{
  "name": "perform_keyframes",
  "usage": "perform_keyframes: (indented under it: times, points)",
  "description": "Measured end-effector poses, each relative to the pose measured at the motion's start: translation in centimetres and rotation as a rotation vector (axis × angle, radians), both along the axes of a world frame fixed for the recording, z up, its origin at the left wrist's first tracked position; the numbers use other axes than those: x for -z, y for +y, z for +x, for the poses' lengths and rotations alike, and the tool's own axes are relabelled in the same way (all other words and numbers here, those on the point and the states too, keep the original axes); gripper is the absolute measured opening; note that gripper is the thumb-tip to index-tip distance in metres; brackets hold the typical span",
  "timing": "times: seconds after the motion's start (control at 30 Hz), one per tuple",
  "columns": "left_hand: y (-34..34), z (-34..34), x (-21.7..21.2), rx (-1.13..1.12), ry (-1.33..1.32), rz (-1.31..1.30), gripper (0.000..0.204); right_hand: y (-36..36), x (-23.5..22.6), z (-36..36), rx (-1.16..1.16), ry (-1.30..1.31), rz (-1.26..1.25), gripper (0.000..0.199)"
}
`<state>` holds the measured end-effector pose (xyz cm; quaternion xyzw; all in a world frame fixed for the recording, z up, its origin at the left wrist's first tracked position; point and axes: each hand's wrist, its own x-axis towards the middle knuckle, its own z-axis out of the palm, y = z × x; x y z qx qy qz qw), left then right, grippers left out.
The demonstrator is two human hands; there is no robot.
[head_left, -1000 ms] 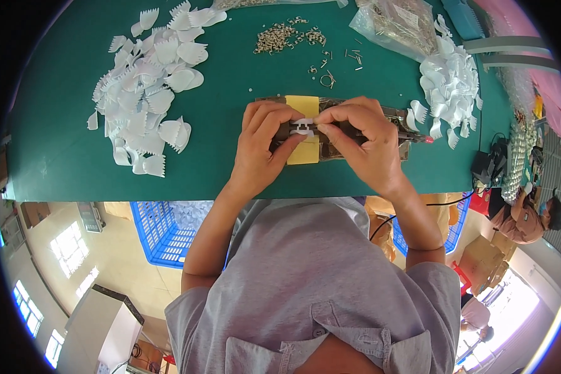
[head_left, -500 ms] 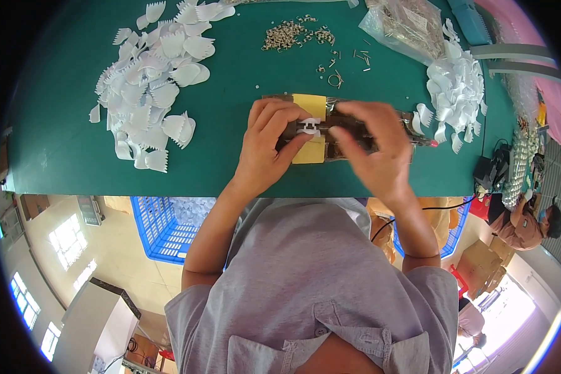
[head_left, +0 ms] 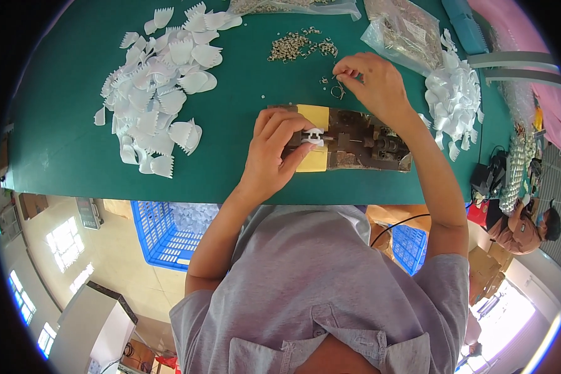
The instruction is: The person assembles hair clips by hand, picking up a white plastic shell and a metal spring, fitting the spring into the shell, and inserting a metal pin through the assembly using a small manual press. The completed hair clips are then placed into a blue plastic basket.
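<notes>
My left hand (head_left: 272,151) is closed, thumb and fingers pinching a white plastic clip piece (head_left: 316,136). That piece sits at the middle of a dark metal fixture (head_left: 361,141) with a yellow band (head_left: 312,163) across it, against a thin metal rod. Up and to the right, my right hand (head_left: 374,86) hovers over the small metal parts on the green table, thumb and forefinger pinched together. What lies between those fingertips is too small to make out. A small wire ring (head_left: 337,92) lies just below them.
White toothed clip pieces lie heaped at left (head_left: 144,93) and at right (head_left: 453,100). Small metal springs (head_left: 290,47) are piled at the back, near a clear bag of metal parts (head_left: 405,34). Blue baskets (head_left: 162,243) stand below the table edge. A co-worker (head_left: 530,221) sits far right.
My right hand has moved from beside the fixture up to the small metal parts, its fingers closing to a pinch. A red-tipped tool by the fixture's right end no longer shows. My left hand keeps its hold.
</notes>
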<state>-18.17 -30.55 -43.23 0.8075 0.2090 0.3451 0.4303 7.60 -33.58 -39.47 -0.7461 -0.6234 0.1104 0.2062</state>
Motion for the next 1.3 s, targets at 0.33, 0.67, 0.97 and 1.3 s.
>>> perform_keyframes:
  times: [0.33, 0.67, 0.97, 1.3]
  points:
    - [-0.1, 0.0, 0.3, 0.01, -0.012, -0.073, 0.033, 1.2, 1.0, 1.3, 0.029, 0.057, -0.071, 0.013]
    - [0.2, 0.0, 0.2, -0.009, 0.004, 0.019, 0.034, 0.8, -1.0, -0.2, 0.046, 0.309, -0.164, 0.02]
    - [0.0, 0.3, 0.6, -0.021, -0.01, -0.048, 0.033, -4.2, -4.3, -6.1, -0.215, 0.392, -0.147, 0.015]
    - [-0.1, 0.3, 0.7, -0.029, -0.017, -0.068, 0.034, -3.9, -4.5, -6.9, -0.281, 0.163, -0.112, 0.013]
